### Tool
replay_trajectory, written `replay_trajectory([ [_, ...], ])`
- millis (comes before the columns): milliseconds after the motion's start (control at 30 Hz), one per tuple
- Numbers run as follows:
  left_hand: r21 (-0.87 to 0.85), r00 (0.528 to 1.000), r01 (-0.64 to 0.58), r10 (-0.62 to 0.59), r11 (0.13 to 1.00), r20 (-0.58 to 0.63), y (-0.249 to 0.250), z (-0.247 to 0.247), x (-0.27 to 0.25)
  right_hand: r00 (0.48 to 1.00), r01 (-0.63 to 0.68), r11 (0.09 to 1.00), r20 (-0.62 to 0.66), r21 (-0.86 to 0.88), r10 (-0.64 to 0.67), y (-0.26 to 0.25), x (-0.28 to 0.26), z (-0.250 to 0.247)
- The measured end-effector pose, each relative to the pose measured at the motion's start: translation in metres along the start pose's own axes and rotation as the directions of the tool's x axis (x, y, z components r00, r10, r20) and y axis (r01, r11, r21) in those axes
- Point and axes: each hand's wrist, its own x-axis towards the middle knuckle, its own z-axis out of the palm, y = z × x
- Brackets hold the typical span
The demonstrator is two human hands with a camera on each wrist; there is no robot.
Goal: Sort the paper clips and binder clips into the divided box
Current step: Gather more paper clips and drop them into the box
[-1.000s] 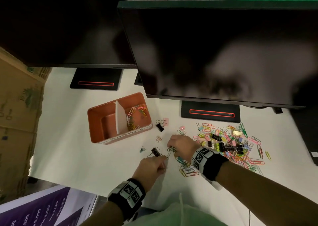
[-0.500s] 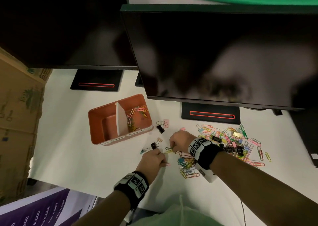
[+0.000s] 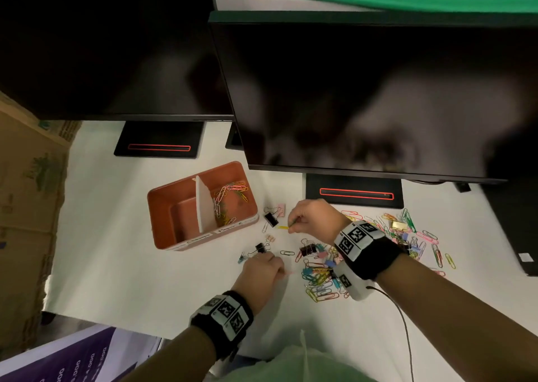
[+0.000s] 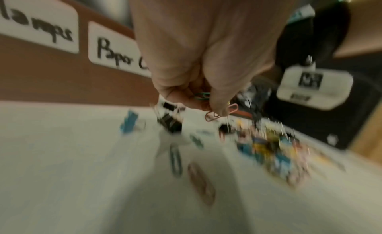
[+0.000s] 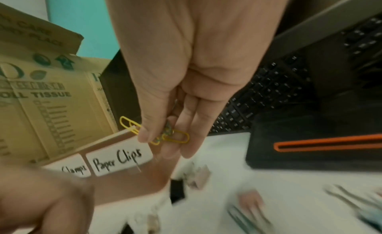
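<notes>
The orange divided box [image 3: 163, 207] stands left of centre, with a white divider; its right compartment holds several coloured paper clips [image 3: 230, 195], and its left compartment looks bare. My right hand [image 3: 308, 218] hovers just right of the box and pinches yellow paper clips [image 5: 175, 137]. My left hand [image 3: 262, 271] sits low on the table near a black binder clip [image 3: 260, 247] and pinches pink and green paper clips [image 4: 212, 113]. A mixed pile of clips [image 3: 320, 277] lies under my right forearm and spreads to the right [image 3: 407, 230].
Two dark monitors overhang the table; their black bases [image 3: 158, 140] [image 3: 353, 192] stand behind the box and the pile. Labels on the box front read "Clamps" and "Paper Clips" [image 5: 117, 159]. A cardboard carton [image 3: 26, 207] borders the left side. Another black binder clip [image 3: 271, 219] lies beside the box.
My right hand has lifted off the pile and moved up and left toward the box, carrying yellow clips. My left hand stayed low near the black binder clip.
</notes>
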Motion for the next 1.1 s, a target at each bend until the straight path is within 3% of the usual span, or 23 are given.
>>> replay_trajectory([
  [133, -0.212, 0.955, -0.002, -0.062, 0.977, -0.291, -0.001, -0.063, -0.009, 0.992, 0.079, 0.996, -0.099, 0.033, -0.076, -0.038, 0.018, -0.013],
  [267, -0.283, 0.872, 0.143, -0.256, 0.948, -0.416, -0.028, -0.125, -0.011, 0.983, 0.118, 0.967, -0.163, 0.226, -0.082, -0.08, 0.051, -0.011],
  [367, -0.343, 0.863, 0.262, -0.378, 0.902, -0.336, -0.047, -0.142, -0.006, 0.994, 0.034, 0.926, -0.112, 0.377, 0.009, -0.093, 0.073, 0.0],
  [467, -0.259, 0.88, 0.312, -0.381, 0.914, -0.283, -0.052, -0.142, -0.006, 0.993, -0.017, 0.912, -0.096, 0.41, 0.062, -0.091, 0.077, 0.004],
  [600, -0.27, 0.886, 0.125, -0.23, 0.955, -0.402, -0.046, -0.13, -0.025, 0.967, 0.056, 0.921, -0.251, 0.385, 0.046, -0.074, 0.059, 0.0],
  [667, -0.339, 0.92, 0.064, -0.187, 0.939, -0.344, -0.042, -0.113, -0.036, 0.958, 0.04, 0.924, -0.279, 0.379, 0.073, -0.059, 0.048, 0.001],
  [733, -0.43, 0.955, 0.083, -0.195, 0.899, -0.222, -0.042, -0.089, -0.044, 0.971, -0.006, 0.932, -0.221, 0.363, 0.092, -0.042, 0.039, 0.008],
  [800, -0.471, 0.962, 0.178, -0.254, 0.864, -0.101, -0.046, -0.062, -0.048, 0.991, -0.024, 0.965, -0.125, 0.261, 0.058, -0.027, 0.033, 0.021],
  [933, -0.361, 0.939, 0.338, -0.337, 0.869, 0.067, -0.049, -0.021, -0.05, 0.997, -0.023, 0.999, 0.066, -0.049, 0.026, -0.014, 0.04, 0.043],
  [1100, -0.29, 0.942, 0.33, -0.331, 0.898, 0.045, -0.036, -0.004, -0.028, 0.987, 0.082, 0.936, 0.159, -0.341, -0.029, -0.016, 0.057, 0.053],
])
